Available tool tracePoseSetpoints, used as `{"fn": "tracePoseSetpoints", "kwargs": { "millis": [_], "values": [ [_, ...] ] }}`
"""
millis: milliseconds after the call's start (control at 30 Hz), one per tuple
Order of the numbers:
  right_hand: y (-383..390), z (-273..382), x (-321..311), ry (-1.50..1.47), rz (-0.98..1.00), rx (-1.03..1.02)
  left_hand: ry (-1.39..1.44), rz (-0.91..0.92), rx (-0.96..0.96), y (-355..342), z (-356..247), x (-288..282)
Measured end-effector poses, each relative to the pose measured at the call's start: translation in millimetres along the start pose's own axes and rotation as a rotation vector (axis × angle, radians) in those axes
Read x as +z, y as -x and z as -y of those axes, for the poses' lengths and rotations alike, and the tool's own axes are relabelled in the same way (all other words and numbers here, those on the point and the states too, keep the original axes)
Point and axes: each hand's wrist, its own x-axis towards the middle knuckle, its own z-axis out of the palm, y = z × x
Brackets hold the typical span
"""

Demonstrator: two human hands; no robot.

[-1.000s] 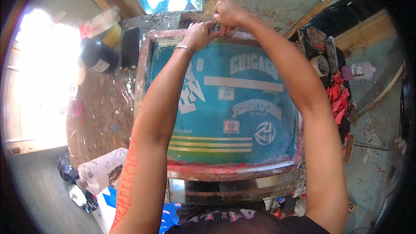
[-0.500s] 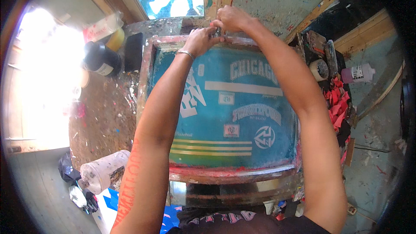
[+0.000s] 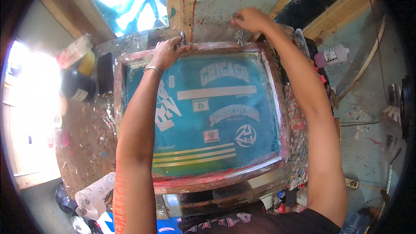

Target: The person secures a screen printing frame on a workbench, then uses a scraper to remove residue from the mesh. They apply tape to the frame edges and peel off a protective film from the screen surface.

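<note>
A wooden-framed printing screen (image 3: pixel 208 77) with teal mesh lies on the table before me, pale lettering, emblems and stripes on it. My left hand (image 3: pixel 165 55) rests on the frame's far rail, thumb and fingers apart, fingertips beside a metal hinge clamp (image 3: pixel 183 39). A second metal clamp (image 3: pixel 241 38) sits farther right along the same rail. Just above it hangs my right hand (image 3: pixel 253 20), fingers curled into a pinch. Whatever is between those fingertips, if anything, is too small to make out.
On the paint-stained table (image 3: pixel 86 134), a black tub (image 3: pixel 77 86) and a clear plastic bottle (image 3: pixel 96 195) lie to the left. A bottle with purple contents (image 3: pixel 331 56) is at the right. Behind the table stands a wooden post (image 3: pixel 182 4) beside a bright window (image 3: pixel 125 2).
My right hand has left the left clamp and moved right, to above the other clamp. My left hand stays near the left clamp. The whole view has shifted and turned slightly.
</note>
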Motion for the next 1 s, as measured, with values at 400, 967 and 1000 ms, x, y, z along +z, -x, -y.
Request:
{"fn": "tracePoseSetpoints", "kwargs": {
  "millis": [400,967,1000],
  "values": [
    [26,-10,24,-0.015,0.168,0.035,-0.024,0.009,-0.024,5,-6,-7],
    [19,-26,25,-0.08,0.178,-0.283,0.041,-0.069,0.057,4,-4,-2],
    [20,-9,31,0.007,0.135,-0.173,0.041,-0.026,0.016,4,-5,-4]
  ]
}}
